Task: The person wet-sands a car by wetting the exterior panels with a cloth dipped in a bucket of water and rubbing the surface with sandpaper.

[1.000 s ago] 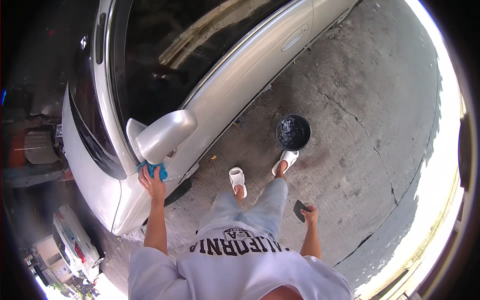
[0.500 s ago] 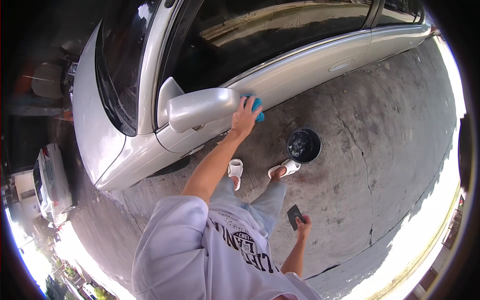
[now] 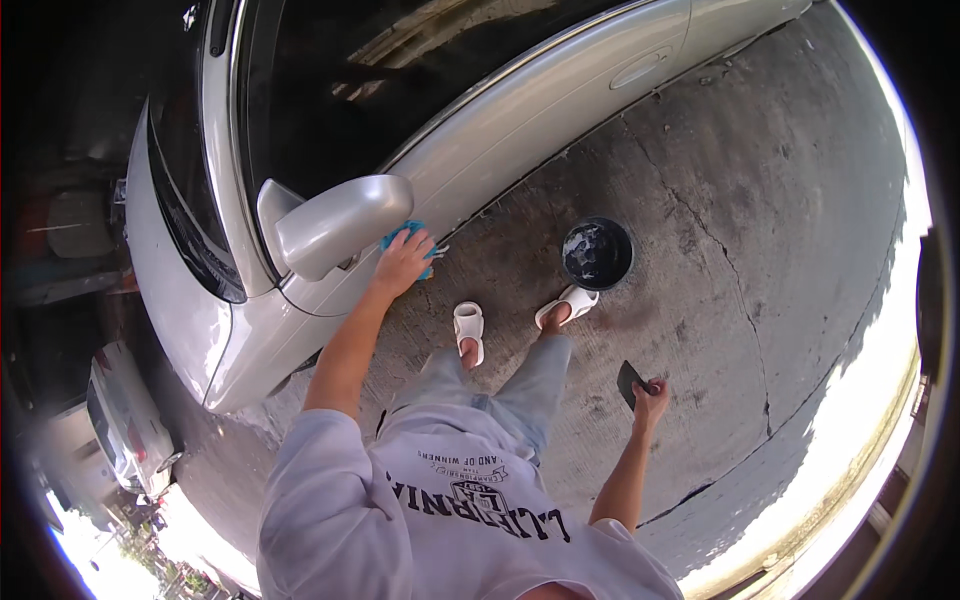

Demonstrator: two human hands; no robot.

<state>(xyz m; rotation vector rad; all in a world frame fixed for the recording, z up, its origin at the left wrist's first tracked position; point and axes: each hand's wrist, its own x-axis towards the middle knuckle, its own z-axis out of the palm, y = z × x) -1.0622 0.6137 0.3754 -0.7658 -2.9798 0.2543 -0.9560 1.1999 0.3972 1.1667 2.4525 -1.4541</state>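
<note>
My left hand point(image 3: 403, 264) is closed on a crumpled blue cloth point(image 3: 389, 240), just below the outer end of the silver side mirror point(image 3: 345, 225). Parts of the cloth stick out around the fingers. Whether it touches the mirror or the car door point(image 3: 500, 140) behind, I cannot tell. Out to the right and low, my right hand point(image 3: 653, 402) grips a flat, dark, roughly rectangular thing point(image 3: 628, 384) by one edge. Its exact kind does not show.
A round black bucket point(image 3: 630, 268) with whitish suds inside stands on the cracked concrete floor point(image 3: 700, 300), close to my right white slide point(image 3: 581, 300). My left slide point(image 3: 468, 322) is nearer the car. Another pale car point(image 3: 130, 415) is at the far left.
My left hand and the cloth have shifted from beside the mirror's outer end to below it. My right hand, with the dark flat thing, has moved outward and up. The whole view has shifted.
</note>
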